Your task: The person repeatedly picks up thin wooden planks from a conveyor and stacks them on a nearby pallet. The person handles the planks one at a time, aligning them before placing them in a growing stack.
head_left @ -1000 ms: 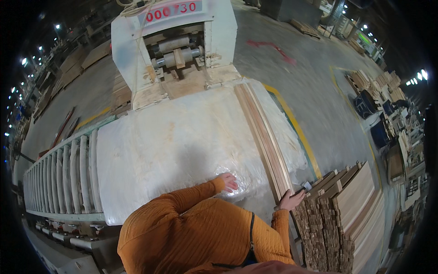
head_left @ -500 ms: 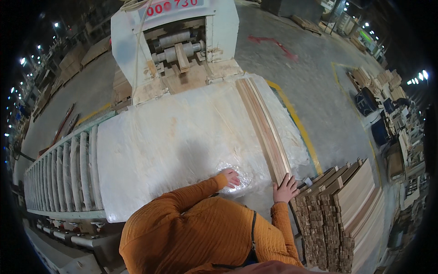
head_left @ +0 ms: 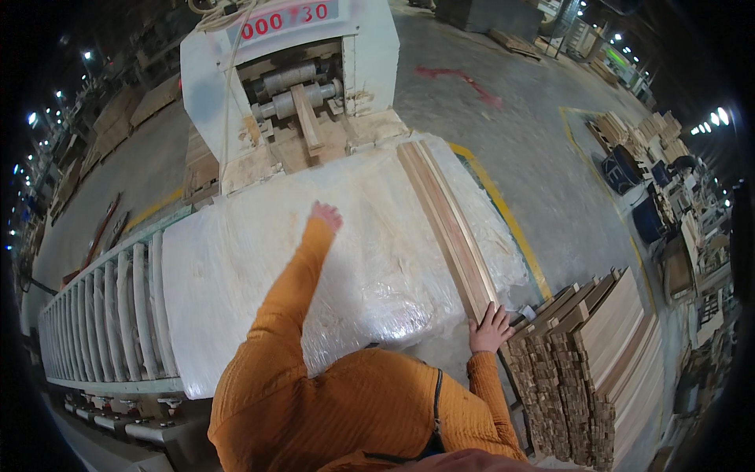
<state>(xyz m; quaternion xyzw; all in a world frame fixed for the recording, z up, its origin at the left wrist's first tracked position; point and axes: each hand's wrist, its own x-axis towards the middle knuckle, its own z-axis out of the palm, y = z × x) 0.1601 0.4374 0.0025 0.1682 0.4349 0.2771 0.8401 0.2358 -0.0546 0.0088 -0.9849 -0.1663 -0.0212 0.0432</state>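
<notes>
Left hand (head_left: 326, 215) had just swung from near edge of desk (head_left: 228, 267) out toward machine (head_left: 371, 67); grip released, fingers apart, nothing held; stick (head_left: 307, 122) had slid further out between rollers (head_left: 275, 108), free end near that hand but untouched, so gap between them had narrowed; right hand (head_left: 491, 329) lay spread on near end of strips (head_left: 452, 220) along desk's right side, grip loose, not clenched

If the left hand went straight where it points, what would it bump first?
The left hand would probably meet the machine first, near its opening's right side; the strip poking out looks slightly left. Depth is unclear.
</notes>
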